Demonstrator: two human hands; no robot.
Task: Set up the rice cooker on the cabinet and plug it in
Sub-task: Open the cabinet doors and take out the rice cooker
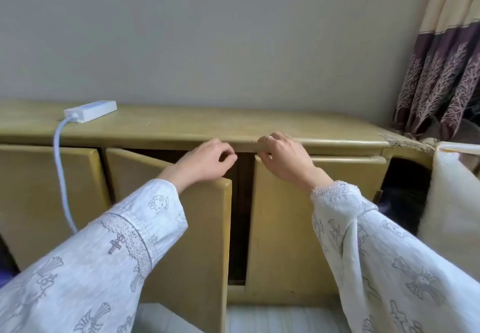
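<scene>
Long yellow-wood cabinet (259,122) runs along the grey wall, curtain (441,55) hanging at its right end. Two middle doors: the left door (197,229) swings open toward us, the right door (298,229) sits nearly shut, a dark gap between them. No rice cooker in view. White power strip (89,110) lies on the cabinet top, far left, cord (59,177) trailing down the front. Left hand (205,162), grip curled loosely, over the open door's top edge. Right hand (283,157), grip pinching the right door's top corner.
</scene>
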